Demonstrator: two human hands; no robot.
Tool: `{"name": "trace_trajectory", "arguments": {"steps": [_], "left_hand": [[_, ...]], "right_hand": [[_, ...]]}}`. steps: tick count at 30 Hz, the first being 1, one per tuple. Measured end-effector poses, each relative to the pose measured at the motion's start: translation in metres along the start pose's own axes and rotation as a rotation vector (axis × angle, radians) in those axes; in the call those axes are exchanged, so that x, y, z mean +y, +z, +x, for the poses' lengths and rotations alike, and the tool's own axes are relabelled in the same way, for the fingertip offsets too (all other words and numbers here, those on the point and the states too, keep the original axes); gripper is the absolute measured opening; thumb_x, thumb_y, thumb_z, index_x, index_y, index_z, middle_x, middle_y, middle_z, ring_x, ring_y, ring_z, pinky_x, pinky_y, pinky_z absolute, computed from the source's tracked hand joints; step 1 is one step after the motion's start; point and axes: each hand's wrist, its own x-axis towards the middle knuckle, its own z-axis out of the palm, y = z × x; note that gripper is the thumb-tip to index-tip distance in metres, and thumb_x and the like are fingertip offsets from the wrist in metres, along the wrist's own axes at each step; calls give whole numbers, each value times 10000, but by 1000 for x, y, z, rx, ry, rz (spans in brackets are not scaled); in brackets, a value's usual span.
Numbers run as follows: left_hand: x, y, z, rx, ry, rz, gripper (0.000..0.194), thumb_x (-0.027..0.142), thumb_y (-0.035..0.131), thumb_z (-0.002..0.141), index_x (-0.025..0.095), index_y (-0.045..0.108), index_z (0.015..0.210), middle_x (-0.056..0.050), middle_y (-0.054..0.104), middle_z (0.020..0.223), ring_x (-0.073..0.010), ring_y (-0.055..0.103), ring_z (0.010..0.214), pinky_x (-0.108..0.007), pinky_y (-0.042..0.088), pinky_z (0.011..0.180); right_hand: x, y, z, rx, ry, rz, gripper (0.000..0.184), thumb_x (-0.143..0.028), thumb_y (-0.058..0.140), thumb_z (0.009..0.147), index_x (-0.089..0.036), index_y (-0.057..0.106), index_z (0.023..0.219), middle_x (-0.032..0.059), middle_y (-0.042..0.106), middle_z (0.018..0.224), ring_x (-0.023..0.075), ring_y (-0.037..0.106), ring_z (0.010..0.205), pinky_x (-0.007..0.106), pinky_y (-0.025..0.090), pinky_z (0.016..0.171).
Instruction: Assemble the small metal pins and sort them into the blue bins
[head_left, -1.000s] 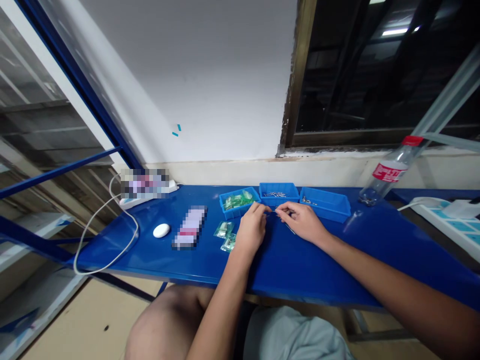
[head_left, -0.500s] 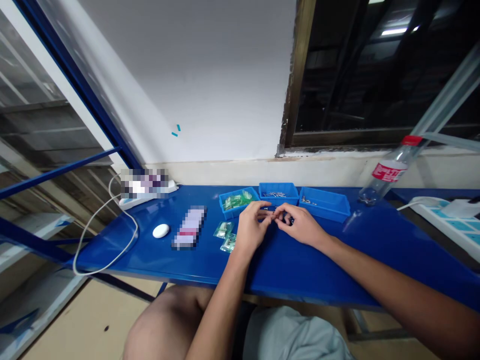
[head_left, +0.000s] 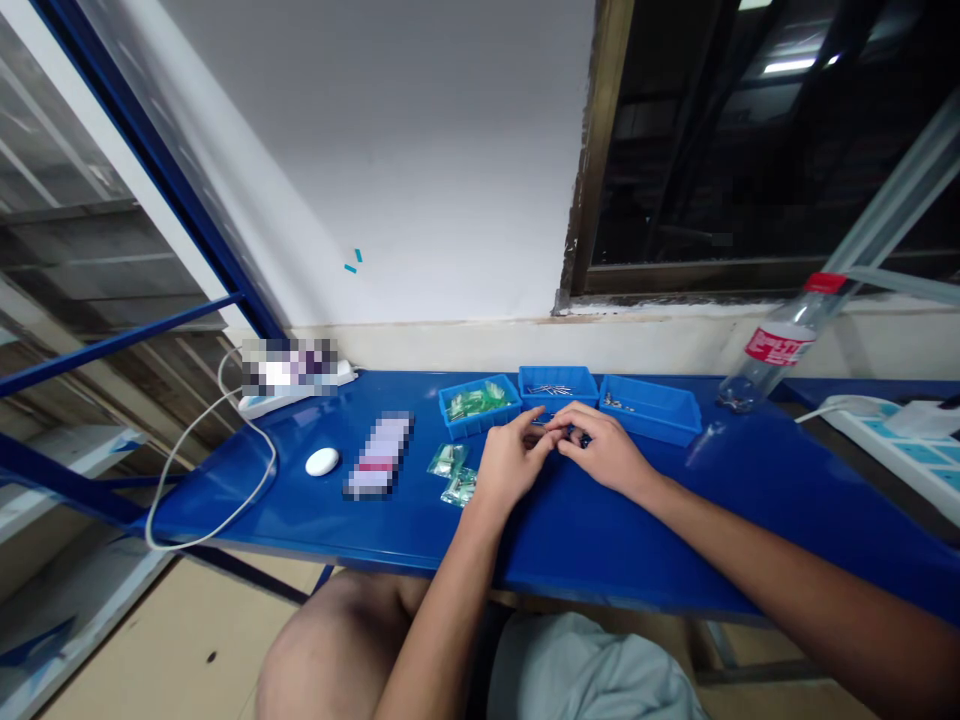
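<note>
My left hand [head_left: 512,459] and my right hand [head_left: 602,447] meet fingertip to fingertip over the blue table [head_left: 600,520], just in front of three blue trays. Both pinch a tiny part between them, too small to name. The left tray [head_left: 478,404] holds green pieces, the middle tray [head_left: 557,386] holds thin metal pins, and the right tray [head_left: 651,407] holds a few small metal bits. Two small clear bags with green parts [head_left: 452,472] lie just left of my left hand.
A white oval object [head_left: 322,461] and a blurred flat item [head_left: 379,455] lie at the left, beside a white power strip with its cable [head_left: 225,440]. A plastic bottle [head_left: 776,345] leans at the right, near another power strip [head_left: 892,440]. My bare knee [head_left: 330,650] is under the table's front edge.
My hands have closed the small gap between them; the fingertips now touch in front of the middle tray. The arms have barely shifted.
</note>
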Motion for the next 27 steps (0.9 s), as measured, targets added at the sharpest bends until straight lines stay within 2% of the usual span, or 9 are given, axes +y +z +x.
{"name": "trace_trajectory", "arguments": {"steps": [4, 6, 10, 16, 19, 22, 27], "left_hand": [[-8, 0, 1, 38, -8, -4, 553, 133, 706, 940, 231, 597, 1473, -49, 824, 1119, -260, 793, 1061, -399, 645, 964], [-11, -1, 1, 54, -13, 1, 579, 115, 715, 933, 241, 586, 1483, -45, 829, 1095, -257, 799, 1037, -402, 652, 953], [-13, -1, 1, 43, -6, -31, 584, 116, 732, 928, 247, 586, 1477, -41, 832, 1083, -241, 804, 1016, -385, 658, 938], [-9, 0, 2, 68, 12, 13, 557, 58, 735, 897, 236, 632, 1414, -47, 831, 1061, -223, 803, 974, -357, 657, 911], [-7, -2, 3, 111, 44, 42, 511, 42, 711, 902, 231, 653, 1374, -55, 817, 1100, -207, 797, 950, -351, 657, 905], [-7, -2, 3, 141, 74, 23, 496, 41, 677, 917, 226, 645, 1376, -75, 788, 1189, -197, 792, 944, -347, 663, 896], [-7, -1, 3, 140, 77, -161, 553, 83, 661, 942, 227, 559, 1466, -116, 729, 1326, -205, 794, 1004, -336, 670, 893]], "right_hand": [[-2, 1, 0, -14, 14, 29, 189, -240, 626, 940, -236, 735, 1095, 80, 740, 1094, 171, 638, 699, 347, 578, 685], [-2, 3, 0, 20, 81, 86, 157, -291, 632, 960, -236, 713, 1083, 70, 754, 1060, 189, 694, 766, 351, 603, 733], [2, 6, 0, 56, 168, 197, 232, -365, 676, 956, -231, 687, 1145, 65, 756, 1015, 223, 736, 922, 348, 622, 792], [2, 2, 1, 70, 105, 93, 163, -379, 668, 962, -238, 742, 1000, 59, 758, 1000, 216, 725, 872, 343, 611, 762], [-2, -1, 1, 47, 55, -4, 252, -349, 633, 982, -255, 743, 1189, 53, 767, 993, 211, 708, 828, 349, 596, 760], [-6, -3, 0, -11, -3, -85, 387, -311, 581, 1003, -288, 677, 1377, 39, 765, 971, 200, 671, 763, 367, 582, 780], [-9, -4, -1, -80, 3, -76, 522, -254, 531, 991, -300, 570, 1510, 10, 766, 920, 187, 669, 740, 346, 574, 759]]}}
